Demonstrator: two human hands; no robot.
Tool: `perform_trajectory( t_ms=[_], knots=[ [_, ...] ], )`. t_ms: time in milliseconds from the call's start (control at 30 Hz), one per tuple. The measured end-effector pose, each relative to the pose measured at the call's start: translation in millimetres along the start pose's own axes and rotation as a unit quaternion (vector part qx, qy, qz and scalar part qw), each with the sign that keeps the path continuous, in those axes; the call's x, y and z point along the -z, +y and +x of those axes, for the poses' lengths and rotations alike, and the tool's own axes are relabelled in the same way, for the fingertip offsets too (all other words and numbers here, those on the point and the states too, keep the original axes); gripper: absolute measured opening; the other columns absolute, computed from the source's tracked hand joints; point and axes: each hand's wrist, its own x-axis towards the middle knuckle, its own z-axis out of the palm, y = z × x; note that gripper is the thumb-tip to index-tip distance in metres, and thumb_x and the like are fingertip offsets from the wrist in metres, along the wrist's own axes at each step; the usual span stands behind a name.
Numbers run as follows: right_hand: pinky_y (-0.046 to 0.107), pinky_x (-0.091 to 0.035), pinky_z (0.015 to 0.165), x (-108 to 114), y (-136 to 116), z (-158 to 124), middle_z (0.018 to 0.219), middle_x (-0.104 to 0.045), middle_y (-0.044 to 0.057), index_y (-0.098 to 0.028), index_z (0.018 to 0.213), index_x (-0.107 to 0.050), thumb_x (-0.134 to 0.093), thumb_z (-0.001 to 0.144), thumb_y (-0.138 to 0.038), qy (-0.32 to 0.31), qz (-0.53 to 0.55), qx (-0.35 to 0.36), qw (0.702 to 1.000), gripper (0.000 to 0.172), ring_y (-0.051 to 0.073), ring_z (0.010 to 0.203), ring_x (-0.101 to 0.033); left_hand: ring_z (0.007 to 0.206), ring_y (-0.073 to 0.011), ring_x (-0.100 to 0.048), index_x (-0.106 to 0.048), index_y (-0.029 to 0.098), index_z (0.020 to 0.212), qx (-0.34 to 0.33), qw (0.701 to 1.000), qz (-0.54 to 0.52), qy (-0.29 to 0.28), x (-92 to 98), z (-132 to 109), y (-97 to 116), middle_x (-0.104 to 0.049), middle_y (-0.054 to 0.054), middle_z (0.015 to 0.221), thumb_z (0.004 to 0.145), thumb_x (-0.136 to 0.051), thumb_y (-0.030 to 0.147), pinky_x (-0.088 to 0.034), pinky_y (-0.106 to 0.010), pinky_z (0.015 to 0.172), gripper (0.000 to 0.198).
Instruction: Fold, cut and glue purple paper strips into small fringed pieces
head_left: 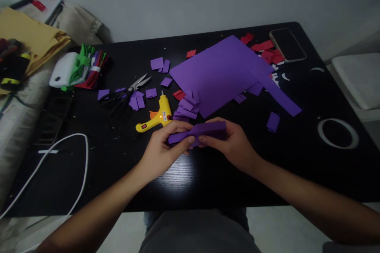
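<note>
Between my two hands is a folded strip of purple craft foam or paper (209, 128), held above the black table. My left hand (169, 142) pinches its left part, thumb in front. At the right part, my right hand (228, 138) grips it with the thumb in front and fingers behind. Just beyond my hands lie a heap of small folded purple pieces (187, 106) and a large purple sheet (219, 75). A yellow glue gun (162, 112) with a lit orange light rests left of the heap. Scissors (133, 89) lie open farther left.
A phone (287, 44) lies on red scraps (268, 52) at the back right. A long purple strip (279, 95) and a roll of tape (338, 133) are nearer. Bundled green and red pipe cleaners (86, 67) stand back left; a white cable (86, 158) loops across the left.
</note>
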Motion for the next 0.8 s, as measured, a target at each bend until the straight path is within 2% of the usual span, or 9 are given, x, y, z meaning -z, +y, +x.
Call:
perform_trajectory(
  t_ms=[100, 233, 367, 500, 633, 700, 800],
  knots=[
    [0.037, -0.062, 0.08, -0.2, 0.4, -0.3, 0.094, -0.078, 0.001, -0.026, 0.102, -0.076, -0.092, 0.076, -0.032, -0.003, -0.009, 0.004, 1.0, 0.031, 0.022, 0.086, -0.074, 0.061, -0.0106, -0.07, -0.075, 0.017, 0.1, -0.005, 1.0, 0.011, 0.027, -1.4, 0.0, -1.2, -0.076, -0.003, 0.091, 0.091, -0.077, 0.03, -0.062, -0.021, 0.057, 0.015],
    [0.034, -0.061, 0.084, -0.1, -1.9, 0.6, 0.095, -0.079, 0.001, -0.027, 0.099, -0.079, -0.086, 0.084, -0.031, -0.007, -0.022, 0.054, 0.998, 0.016, 0.021, 0.091, -0.075, 0.059, -0.0105, -0.069, -0.076, 0.017, 0.095, -0.016, 0.999, 0.031, 0.034, 0.8, 0.5, -2.7, -0.075, 0.0, 0.081, 0.09, -0.078, 0.026, -0.06, -0.021, 0.06, 0.01],
    [0.034, -0.06, 0.087, -0.6, -3.2, 1.5, 0.095, -0.081, 0.001, -0.026, 0.093, -0.081, -0.084, 0.085, -0.025, 0.004, -0.057, 0.089, 0.994, 0.009, 0.021, 0.093, -0.075, 0.061, -0.0103, -0.07, -0.077, 0.017, 0.098, -0.029, 0.997, 0.057, 0.038, 1.8, 0.0, -2.9, -0.075, 0.002, 0.073, 0.089, -0.079, 0.021, -0.059, -0.021, 0.065, 0.01],
    [0.035, -0.059, 0.087, -0.2, -3.6, 1.3, 0.092, -0.082, 0.001, -0.026, 0.09, -0.082, -0.082, 0.086, -0.023, 0.01, -0.074, 0.09, 0.993, 0.005, 0.021, 0.091, -0.076, 0.059, -0.0103, -0.07, -0.078, 0.017, 0.095, -0.024, 0.998, 0.032, 0.047, 1.0, -0.9, -1.9, -0.077, 0.0, 0.081, 0.087, -0.079, 0.02, -0.06, -0.02, 0.059, 0.008],
    [0.035, -0.058, 0.09, 3.9, -7.2, 0.0, 0.094, -0.082, 0.001, -0.026, 0.092, -0.083, -0.077, 0.087, -0.02, -0.017, -0.05, 0.073, 0.996, 0.01, 0.021, 0.094, -0.076, 0.06, -0.0123, -0.072, -0.08, 0.018, 0.096, -0.026, 0.999, 0.016, 0.03, 3.9, -0.7, 0.4, -0.078, -0.001, 0.086, 0.09, -0.076, 0.021, -0.063, -0.023, 0.058, 0.008],
    [0.034, -0.058, 0.09, 6.0, -9.9, -0.9, 0.098, -0.082, 0.002, -0.026, 0.096, -0.083, -0.074, 0.088, -0.021, -0.044, -0.032, 0.063, 0.996, 0.013, 0.021, 0.097, -0.076, 0.061, -0.0126, -0.073, -0.081, 0.019, 0.096, -0.045, 0.998, 0.043, 0.02, 6.7, -0.2, 1.8, -0.079, -0.002, 0.084, 0.092, -0.073, 0.019, -0.062, -0.023, 0.059, 0.009],
    [0.034, -0.06, 0.089, 6.4, -11.9, -1.3, 0.098, -0.082, 0.002, -0.026, 0.097, -0.082, -0.076, 0.089, -0.029, -0.057, -0.024, 0.051, 0.997, 0.01, 0.021, 0.096, -0.076, 0.074, -0.0167, -0.077, -0.082, 0.02, 0.093, -0.111, 0.986, 0.122, 0.017, 10.9, 0.5, 2.4, -0.082, -0.004, 0.088, 0.093, -0.07, 0.016, -0.063, -0.027, 0.069, 0.012]
  ],
)
